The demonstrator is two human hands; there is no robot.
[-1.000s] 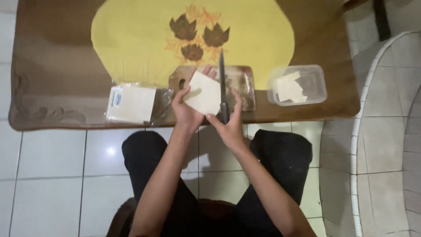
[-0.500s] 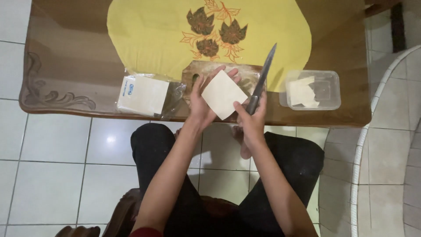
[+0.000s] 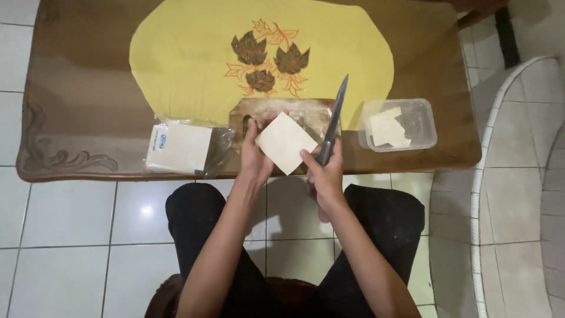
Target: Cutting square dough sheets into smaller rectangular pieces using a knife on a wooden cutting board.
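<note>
- Left hand [image 3: 254, 154] pinches a pale square dough sheet [image 3: 285, 143], which the right thumb touches.
- Right hand [image 3: 325, 175] grips a dark-bladed knife [image 3: 333, 121], tip pointing away.

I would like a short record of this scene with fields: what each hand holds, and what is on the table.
left hand: holds a pale square sheet by its left edge
right hand: grips a knife, blade pointing up and away; thumb touches the sheet
under the hands: wooden cutting board
left side: plastic bag of pale sheets
right side: clear plastic container with pale pieces
surface: brown table, yellow cloth with leaf pattern
</note>
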